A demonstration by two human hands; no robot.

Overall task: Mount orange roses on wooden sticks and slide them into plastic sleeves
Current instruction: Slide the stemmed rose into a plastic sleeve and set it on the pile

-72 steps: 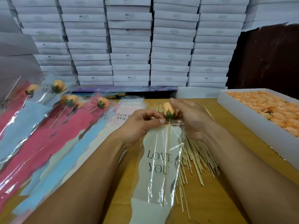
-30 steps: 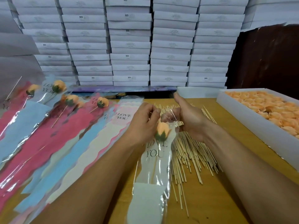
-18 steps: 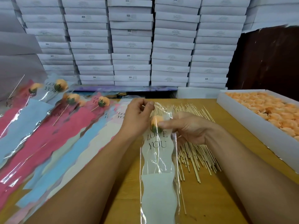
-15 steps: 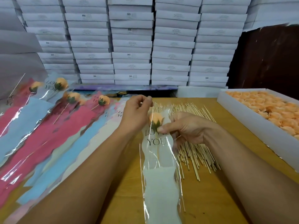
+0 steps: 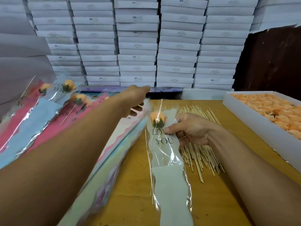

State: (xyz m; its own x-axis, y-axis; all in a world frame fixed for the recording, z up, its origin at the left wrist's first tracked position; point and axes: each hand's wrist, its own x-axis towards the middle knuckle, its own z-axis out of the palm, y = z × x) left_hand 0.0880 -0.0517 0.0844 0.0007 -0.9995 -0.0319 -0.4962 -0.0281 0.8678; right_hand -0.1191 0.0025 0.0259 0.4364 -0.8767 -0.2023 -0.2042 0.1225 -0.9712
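Right hand pinches the sleeved rose over loose sticks; left hand, blurred, perhaps open, reaches over empty sleeves at the tabletop's left edge.

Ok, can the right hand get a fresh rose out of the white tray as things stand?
Probably not yet: the right hand is pinching the sleeved rose. The path over the sticks to the tray looks unobstructed once it lets go.
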